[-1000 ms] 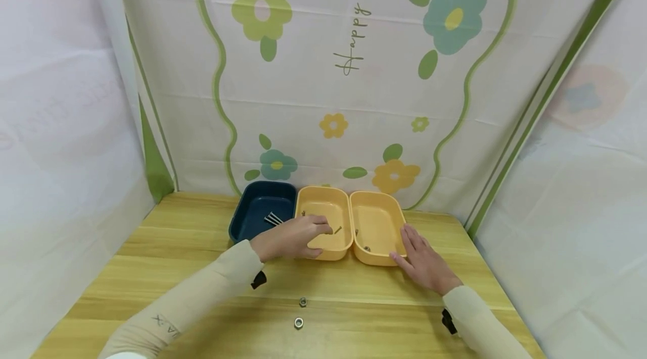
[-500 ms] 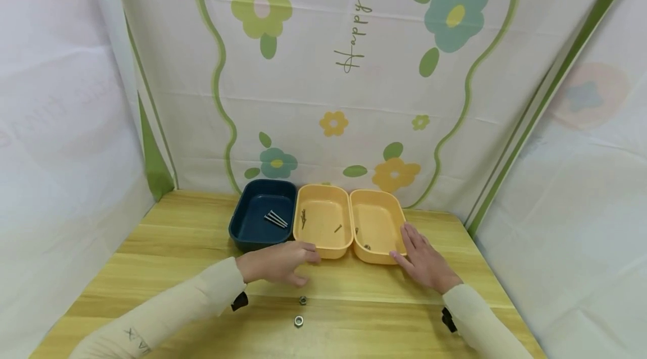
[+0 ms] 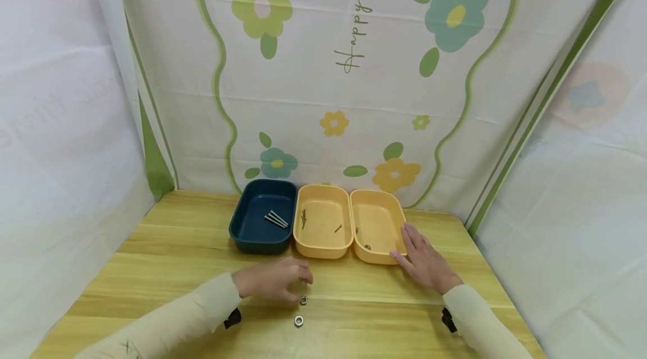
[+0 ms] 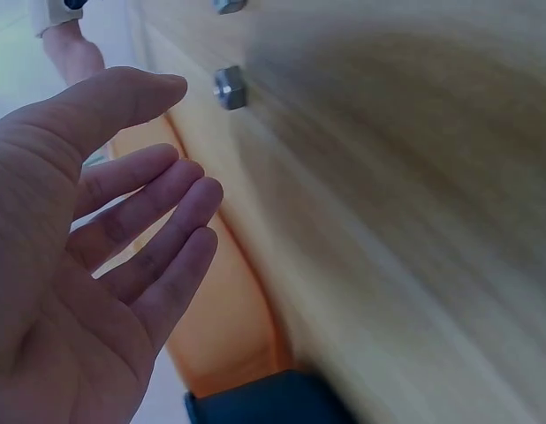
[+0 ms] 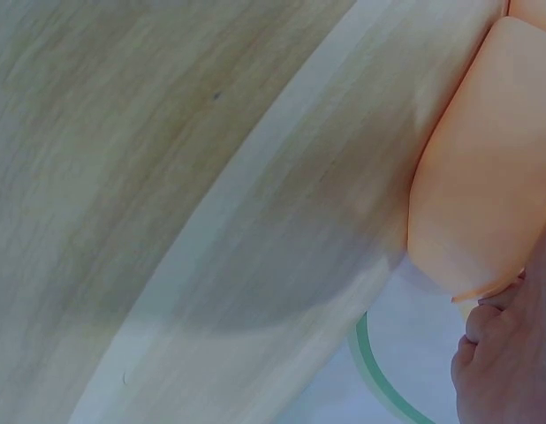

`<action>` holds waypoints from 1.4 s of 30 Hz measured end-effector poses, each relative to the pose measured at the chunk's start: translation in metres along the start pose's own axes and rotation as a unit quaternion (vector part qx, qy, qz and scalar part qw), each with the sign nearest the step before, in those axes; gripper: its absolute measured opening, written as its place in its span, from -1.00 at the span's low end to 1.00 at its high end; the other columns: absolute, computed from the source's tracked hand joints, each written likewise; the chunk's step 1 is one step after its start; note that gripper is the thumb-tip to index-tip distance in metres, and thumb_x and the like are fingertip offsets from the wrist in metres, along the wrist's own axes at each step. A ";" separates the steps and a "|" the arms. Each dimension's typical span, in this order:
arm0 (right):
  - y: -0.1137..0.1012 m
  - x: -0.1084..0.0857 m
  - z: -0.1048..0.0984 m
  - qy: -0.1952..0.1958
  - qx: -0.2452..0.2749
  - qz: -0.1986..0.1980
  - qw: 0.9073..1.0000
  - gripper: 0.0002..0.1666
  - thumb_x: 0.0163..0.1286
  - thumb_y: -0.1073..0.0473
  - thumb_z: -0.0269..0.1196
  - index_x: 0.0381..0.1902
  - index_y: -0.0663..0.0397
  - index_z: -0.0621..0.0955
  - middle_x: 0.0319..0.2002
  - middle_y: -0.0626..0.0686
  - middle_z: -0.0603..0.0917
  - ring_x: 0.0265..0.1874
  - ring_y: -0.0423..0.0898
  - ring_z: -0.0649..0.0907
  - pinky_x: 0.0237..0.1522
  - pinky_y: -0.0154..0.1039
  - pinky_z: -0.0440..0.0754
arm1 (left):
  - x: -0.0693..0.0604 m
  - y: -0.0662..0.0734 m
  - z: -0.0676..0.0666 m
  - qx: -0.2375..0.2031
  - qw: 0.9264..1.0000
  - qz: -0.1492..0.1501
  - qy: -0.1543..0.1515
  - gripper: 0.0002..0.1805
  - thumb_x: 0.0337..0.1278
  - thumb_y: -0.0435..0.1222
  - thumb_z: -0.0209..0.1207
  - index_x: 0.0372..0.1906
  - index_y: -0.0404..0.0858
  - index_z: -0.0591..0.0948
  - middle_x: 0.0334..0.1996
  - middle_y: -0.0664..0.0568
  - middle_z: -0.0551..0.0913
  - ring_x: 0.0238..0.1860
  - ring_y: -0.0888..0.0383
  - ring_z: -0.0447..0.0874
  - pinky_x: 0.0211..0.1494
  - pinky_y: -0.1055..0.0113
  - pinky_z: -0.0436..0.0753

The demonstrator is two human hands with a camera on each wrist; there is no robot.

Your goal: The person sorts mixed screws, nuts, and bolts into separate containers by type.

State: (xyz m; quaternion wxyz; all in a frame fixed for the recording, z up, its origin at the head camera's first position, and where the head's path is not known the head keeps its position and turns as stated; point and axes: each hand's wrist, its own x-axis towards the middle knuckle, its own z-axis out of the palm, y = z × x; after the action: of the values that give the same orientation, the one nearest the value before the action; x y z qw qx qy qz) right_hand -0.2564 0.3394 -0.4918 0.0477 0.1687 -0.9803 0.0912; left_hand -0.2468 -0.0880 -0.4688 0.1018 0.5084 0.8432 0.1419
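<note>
My left hand point(image 3: 275, 279) hovers over the table just by the nearer-to-box hex nut point(image 3: 303, 300), fingers loosely bent. The left wrist view shows thumb and fingers apart, nothing between them, and that nut point(image 4: 230, 87) a little beyond the thumb tip. A second hex nut point(image 3: 299, 321) lies closer to the front. My right hand point(image 3: 427, 260) rests with straight fingers on the right rim of the right yellow box point(image 3: 378, 258). Two small nuts point(image 3: 367, 247) appear to lie inside that box.
The middle yellow box point(image 3: 323, 252) holds several small screws point(image 3: 304, 218). At its left stands a dark blue box point(image 3: 260, 247) with several longer bolts point(image 3: 276, 218). A printed cloth point(image 3: 303, 83) hangs behind the wooden table point(image 3: 364, 314).
The left hand has moved from above the middle yellow box back toward the front, down to the nuts on the table. My right hand stays at the right box.
</note>
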 end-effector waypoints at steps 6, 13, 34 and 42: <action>0.002 0.001 0.000 0.002 -0.007 -0.002 1.000 0.03 0.67 -0.32 -0.05 0.66 0.40 0.03 0.69 0.36 0.01 0.68 0.31 0.08 0.64 0.29 0.12 | -0.001 0.000 0.006 -0.012 1.000 -0.023 -0.016 -0.69 0.20 -0.17 0.47 0.03 -0.08 0.75 0.00 0.23 0.74 0.02 0.38 0.64 0.19 0.44 0.67; 0.001 0.001 -0.002 -0.002 -0.003 -0.001 1.000 0.03 0.67 -0.31 -0.03 0.66 0.40 0.03 0.69 0.36 0.01 0.68 0.32 0.07 0.64 0.30 0.11 | 0.004 -0.004 0.013 -0.025 1.000 -0.005 -0.006 -0.80 0.14 -0.25 0.47 -0.12 -0.06 0.77 -0.21 0.27 0.70 -0.22 0.40 0.59 -0.08 0.57 0.61; 0.001 0.000 0.001 0.000 -0.003 -0.002 1.000 0.04 0.67 -0.31 -0.02 0.66 0.40 0.03 0.69 0.36 0.01 0.68 0.33 0.09 0.63 0.30 0.14 | 0.018 -0.006 0.019 -0.033 0.999 0.014 -0.015 -0.89 0.01 -0.30 0.47 -0.38 -0.06 0.74 -0.50 0.33 0.61 -0.46 0.51 0.47 -0.37 0.66 0.49; 0.001 0.001 0.002 0.000 -0.002 -0.001 1.000 0.04 0.67 -0.32 -0.02 0.66 0.40 0.03 0.69 0.36 0.00 0.68 0.32 0.08 0.63 0.30 0.13 | 0.019 -0.004 0.013 -0.037 0.999 0.017 -0.010 -0.89 0.01 -0.32 0.46 -0.38 -0.07 0.74 -0.51 0.35 0.59 -0.48 0.52 0.45 -0.38 0.67 0.50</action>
State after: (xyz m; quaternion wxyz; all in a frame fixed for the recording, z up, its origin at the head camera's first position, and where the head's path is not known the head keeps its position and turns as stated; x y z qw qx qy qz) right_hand -0.2575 0.3396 -0.4936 0.0479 0.1691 -0.9803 0.0896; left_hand -0.2547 -0.0715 -0.4828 0.1264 0.5197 0.8278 0.1693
